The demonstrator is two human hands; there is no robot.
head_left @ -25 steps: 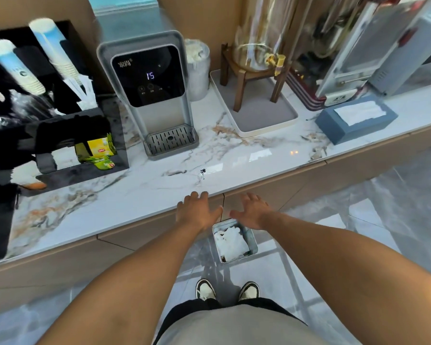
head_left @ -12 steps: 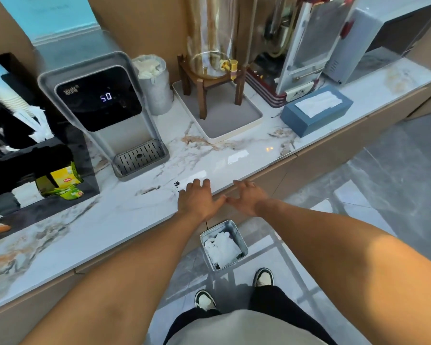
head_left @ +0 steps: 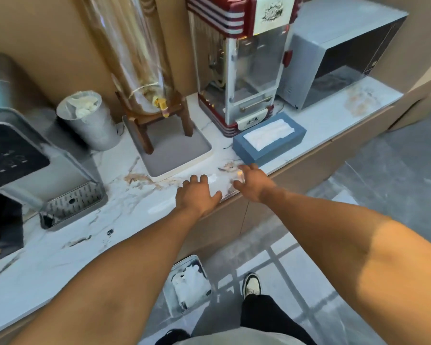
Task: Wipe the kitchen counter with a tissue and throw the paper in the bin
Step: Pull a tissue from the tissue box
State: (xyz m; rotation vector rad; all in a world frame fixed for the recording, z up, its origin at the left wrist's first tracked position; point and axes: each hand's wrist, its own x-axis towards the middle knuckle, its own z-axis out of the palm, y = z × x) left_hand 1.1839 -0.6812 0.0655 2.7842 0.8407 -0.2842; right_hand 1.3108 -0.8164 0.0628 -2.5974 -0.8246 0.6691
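Now 2 hands, left hand [head_left: 197,195], right hand [head_left: 253,183], 1 tissue box [head_left: 269,143]

Both hands open over marble counter [head_left: 60,255], left hand [head_left: 197,195], right hand [head_left: 253,183] near tissue box [head_left: 269,140], bin [head_left: 174,307] below

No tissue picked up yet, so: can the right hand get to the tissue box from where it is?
Probably yes. The right hand is open just in front of the tissue box, nothing lies between them, and the tissue sits exposed on top.

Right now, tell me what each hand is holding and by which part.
Nothing is held. The left hand and right hand are both open and empty over the counter, near the tissue box.
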